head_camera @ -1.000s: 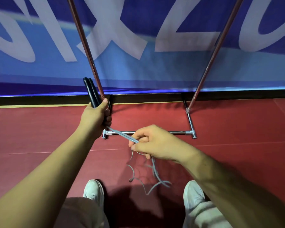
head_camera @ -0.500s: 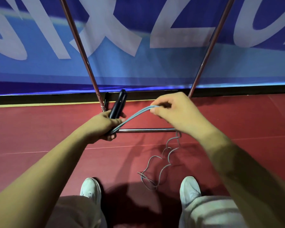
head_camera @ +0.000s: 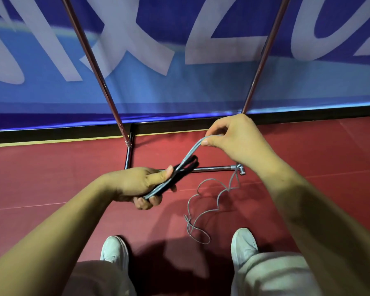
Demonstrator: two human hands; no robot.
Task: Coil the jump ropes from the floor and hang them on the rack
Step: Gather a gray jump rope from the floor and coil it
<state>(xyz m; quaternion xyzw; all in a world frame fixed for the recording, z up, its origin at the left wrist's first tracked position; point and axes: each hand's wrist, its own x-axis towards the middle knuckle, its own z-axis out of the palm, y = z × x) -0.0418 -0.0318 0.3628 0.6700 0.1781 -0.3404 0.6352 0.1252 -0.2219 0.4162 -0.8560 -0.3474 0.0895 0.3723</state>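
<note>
The left hand (head_camera: 137, 184) grips the two black handles (head_camera: 187, 167) of the jump rope, fingers (head_camera: 146, 202) curled under them and the thumb pressed flat on top. The handles lie side by side and point away from the person, towards the rack (head_camera: 214, 168).

The right hand (head_camera: 237, 142) is raised higher and further forward. Its thumb and forefinger pinch a doubled strand of the grey cord (head_camera: 188, 158), while the other fingers are loosely curled. The strand runs from the left palm, crosses over the handles and arches up to the pinch. From behind the right wrist the rest of the cord drops past the rack's chrome corner joint (head_camera: 240, 168) and trails in loose, wavy loops (head_camera: 201, 212) down to the red floor (head_camera: 51, 167), ending between the two white shoes (head_camera: 114, 251).

The rack stands just ahead of the hands, its chrome base bars on the floor and two reddish uprights (head_camera: 90, 58) rising out of view. Behind it hangs a blue banner (head_camera: 158, 92) with large pale lettering.
</note>
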